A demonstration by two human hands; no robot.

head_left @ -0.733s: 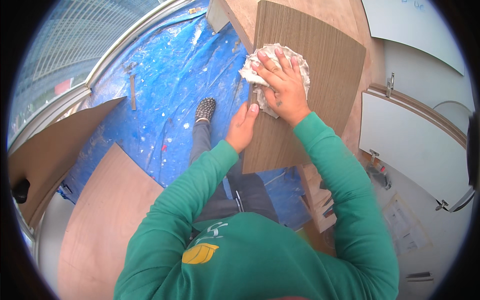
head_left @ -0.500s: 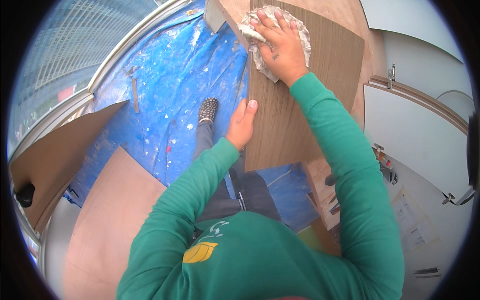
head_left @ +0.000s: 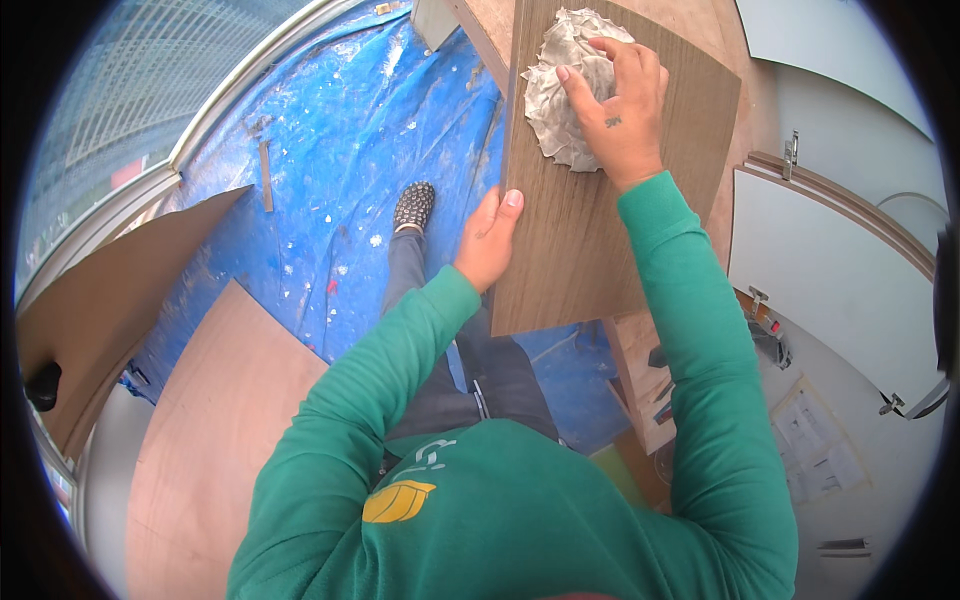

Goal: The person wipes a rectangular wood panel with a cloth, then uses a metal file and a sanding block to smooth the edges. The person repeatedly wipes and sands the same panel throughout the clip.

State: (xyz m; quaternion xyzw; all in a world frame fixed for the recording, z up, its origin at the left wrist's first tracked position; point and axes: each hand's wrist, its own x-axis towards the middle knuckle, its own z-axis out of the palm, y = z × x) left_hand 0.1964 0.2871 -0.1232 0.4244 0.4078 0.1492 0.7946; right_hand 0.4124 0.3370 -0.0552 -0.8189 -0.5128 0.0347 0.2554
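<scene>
A brown wood-grain panel lies flat in front of me, resting on a wooden stand. My right hand presses a crumpled grey-white rag onto the panel's far part. My left hand grips the panel's left edge, thumb on top. Both arms wear green sleeves.
A blue paint-spattered tarp covers the floor, with my dark shoe on it. Plywood sheets lie at the lower left and left. White cabinet panels with metal hinges stand at the right. A wooden stand sits under the panel.
My right hand has slid the rag away from me, toward the panel's far end. My left hand stays on the left edge.
</scene>
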